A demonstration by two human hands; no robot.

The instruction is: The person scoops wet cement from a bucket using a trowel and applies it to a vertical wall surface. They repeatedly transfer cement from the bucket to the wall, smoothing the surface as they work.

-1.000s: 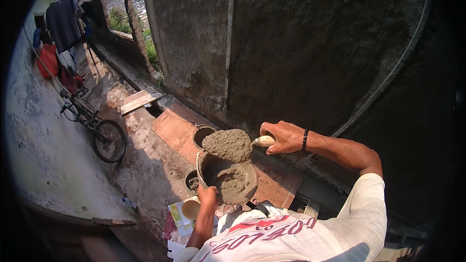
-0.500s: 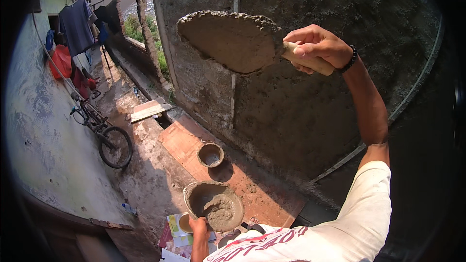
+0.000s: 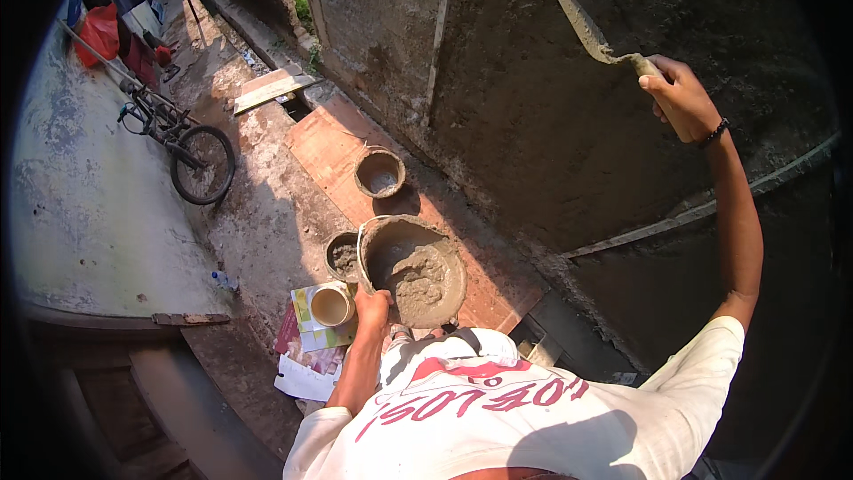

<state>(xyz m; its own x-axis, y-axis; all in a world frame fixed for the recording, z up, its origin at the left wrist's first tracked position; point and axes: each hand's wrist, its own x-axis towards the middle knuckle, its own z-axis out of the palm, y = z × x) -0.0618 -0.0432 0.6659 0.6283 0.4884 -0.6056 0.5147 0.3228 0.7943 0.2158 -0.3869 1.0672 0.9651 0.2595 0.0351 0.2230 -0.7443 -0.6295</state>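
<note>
at the frame's upper right, the right grip [image 3: 684, 105] is clamped on the handle [image 3: 647, 68] of a trowel [image 3: 582, 25], likely light, stiff and best held there, while at lower centre the left grip [image 3: 373, 307] clasps the rim [image 3: 407, 221] of a bucket [image 3: 386, 247] probably heavy with soft mortar [image 3: 421, 284].

Large dark-red capital letters [image 3: 473, 402] run in a curving line across the person's white T-shirt [image 3: 533, 436], with small characters [image 3: 486, 382] at a red patch [image 3: 471, 367] just above. Printing on the colourful papers [image 3: 317, 340] near the cup [image 3: 331, 306] is too small to read.
</note>
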